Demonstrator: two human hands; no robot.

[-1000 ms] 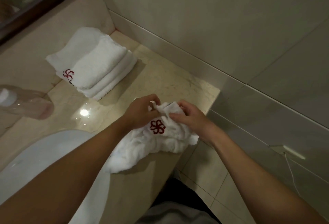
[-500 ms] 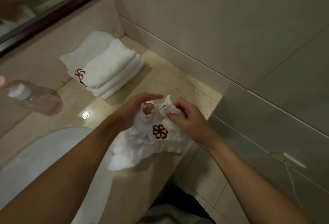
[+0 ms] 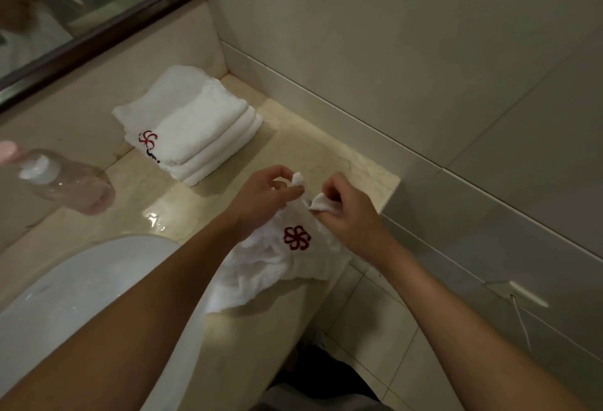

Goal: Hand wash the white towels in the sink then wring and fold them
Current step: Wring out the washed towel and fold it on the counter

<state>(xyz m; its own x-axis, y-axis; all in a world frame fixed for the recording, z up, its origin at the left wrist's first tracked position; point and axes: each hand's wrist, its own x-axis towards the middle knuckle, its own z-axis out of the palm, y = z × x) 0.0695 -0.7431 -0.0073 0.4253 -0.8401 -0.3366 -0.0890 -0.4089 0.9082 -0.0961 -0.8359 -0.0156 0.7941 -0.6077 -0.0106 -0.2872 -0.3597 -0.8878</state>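
1. Crumpled on bench (image 3: 326,156) edge: damp towel (image 3: 277,267).
2. Pinching one corner each: left hand (image 3: 261,195), right hand (image 3: 346,214).
3. Likely soft, limp, water-heavy; best gripped at corners to spread flat.

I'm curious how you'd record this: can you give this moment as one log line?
stage: folding | left hand: pinches towel corner | right hand: pinches other corner | towel: crumpled on counter | folded stack: behind
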